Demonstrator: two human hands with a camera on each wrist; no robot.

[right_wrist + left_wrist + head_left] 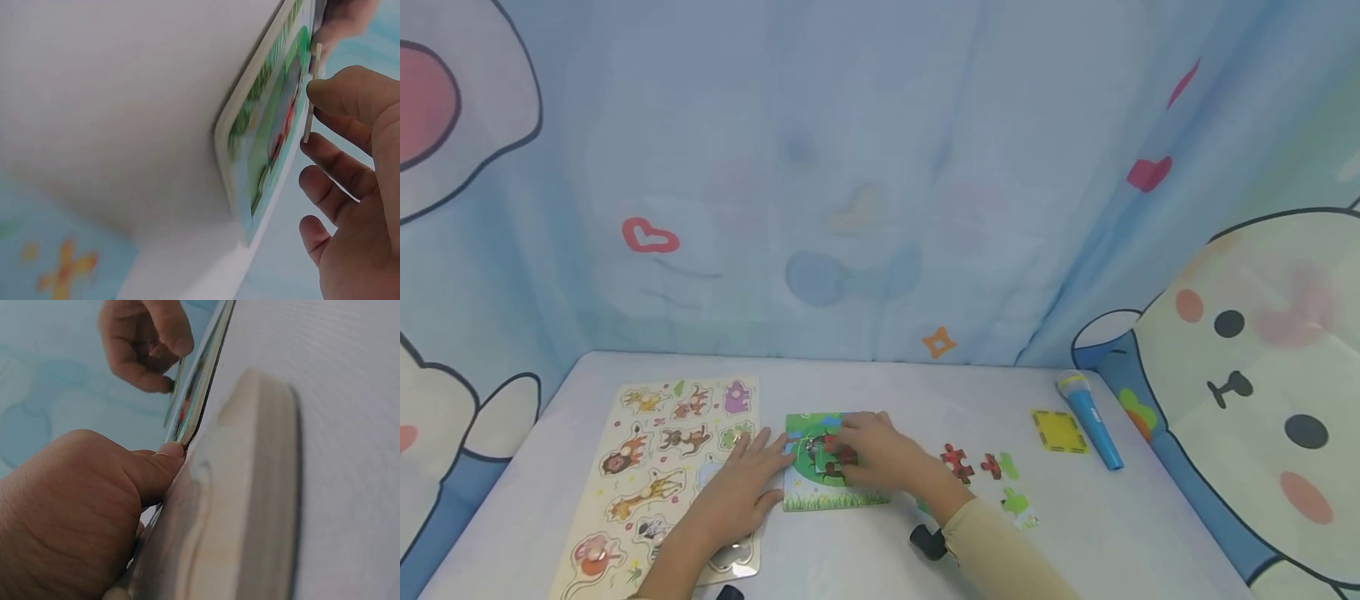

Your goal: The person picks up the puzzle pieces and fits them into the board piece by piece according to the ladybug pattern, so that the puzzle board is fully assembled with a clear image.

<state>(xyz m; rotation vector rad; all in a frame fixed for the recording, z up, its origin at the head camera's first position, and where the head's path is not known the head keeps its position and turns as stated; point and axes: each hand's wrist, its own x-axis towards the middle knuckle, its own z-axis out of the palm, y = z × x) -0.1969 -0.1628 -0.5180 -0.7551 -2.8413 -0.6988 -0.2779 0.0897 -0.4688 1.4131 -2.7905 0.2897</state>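
A green jigsaw board (831, 498) with a red-and-black insect picture lies at the middle of the white table (880, 383). My right hand (844, 446) hovers over it. In the right wrist view it pinches a thin puzzle piece (310, 94) just above the jigsaw board (262, 144). My left hand (767, 454) lies flat with spread fingers at the board's left edge. It also rests partly on the wooden animal peg puzzle (647, 467). In the left wrist view my thumb (162, 465) touches the jigsaw board's edge (194, 400), beside the peg puzzle's rim (250, 506).
Loose jigsaw pieces, red (957, 462) and green (1018, 504), lie right of the board. A yellow square card (1058, 431) and a blue toy microphone (1090, 421) sit at the far right. A printed blue curtain closes off the back and sides.
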